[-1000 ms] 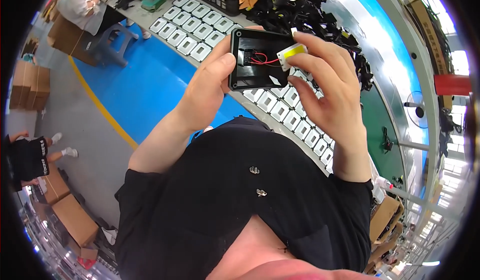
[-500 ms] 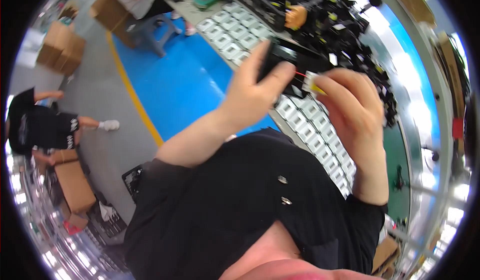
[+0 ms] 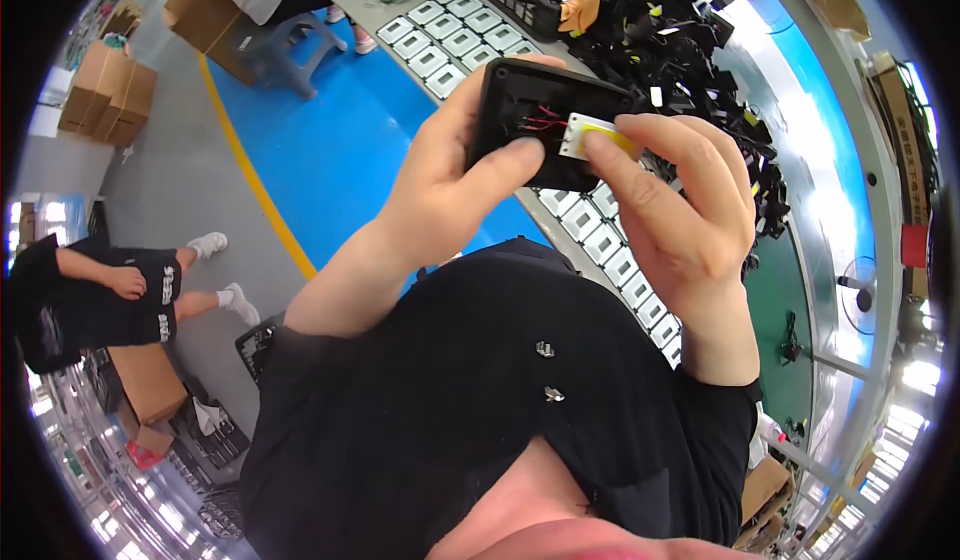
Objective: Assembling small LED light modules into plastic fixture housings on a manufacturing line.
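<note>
Black housing [image 3: 545, 120] gripped by left hand [image 3: 450, 175] — right hand [image 3: 680, 210] pinches its white-yellow chip [image 3: 597, 138].

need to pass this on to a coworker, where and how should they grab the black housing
Best taken by the two long side edges of the black housing, coming from its far, upper end. The left hand already wraps the near edge with its thumb across the open face, and the right hand pinches the small white and yellow board wired to it by thin red wires, so fingers should probably stay off that face.

A long bench [image 3: 548, 222] carries rows of white trays [image 3: 445, 35], with black parts [image 3: 690, 50] heaped farther right.
</note>
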{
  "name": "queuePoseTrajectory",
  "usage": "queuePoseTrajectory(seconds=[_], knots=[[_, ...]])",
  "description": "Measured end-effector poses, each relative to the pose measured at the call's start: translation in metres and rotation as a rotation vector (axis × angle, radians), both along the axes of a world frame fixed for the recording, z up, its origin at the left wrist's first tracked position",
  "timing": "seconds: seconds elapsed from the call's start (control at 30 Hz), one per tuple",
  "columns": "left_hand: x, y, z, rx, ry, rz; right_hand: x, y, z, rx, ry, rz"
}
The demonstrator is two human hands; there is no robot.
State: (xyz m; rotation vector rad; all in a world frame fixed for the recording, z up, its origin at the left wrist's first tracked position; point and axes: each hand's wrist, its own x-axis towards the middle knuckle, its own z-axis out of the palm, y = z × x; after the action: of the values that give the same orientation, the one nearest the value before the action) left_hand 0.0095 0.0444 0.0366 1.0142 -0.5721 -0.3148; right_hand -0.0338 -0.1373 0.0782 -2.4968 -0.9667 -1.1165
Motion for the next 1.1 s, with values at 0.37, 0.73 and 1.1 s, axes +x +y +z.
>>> queuePoseTrajectory(seconds=[0.37, 0.73, 1.1], knots=[[-0.016, -0.002, 0.014, 0.121, -0.057, -0.119, -0.005, 0.004, -0.001, 0.074, 0.048, 0.039], [-0.016, -0.008, 0.017, 0.187, -0.148, -0.102, -0.010, 0.002, 0.001, 0.082, 0.142, 0.007], [-0.019, -0.007, 0.018, 0.129, -0.166, -0.058, -0.006, -0.001, 0.010, -0.005, 0.237, 0.051]])
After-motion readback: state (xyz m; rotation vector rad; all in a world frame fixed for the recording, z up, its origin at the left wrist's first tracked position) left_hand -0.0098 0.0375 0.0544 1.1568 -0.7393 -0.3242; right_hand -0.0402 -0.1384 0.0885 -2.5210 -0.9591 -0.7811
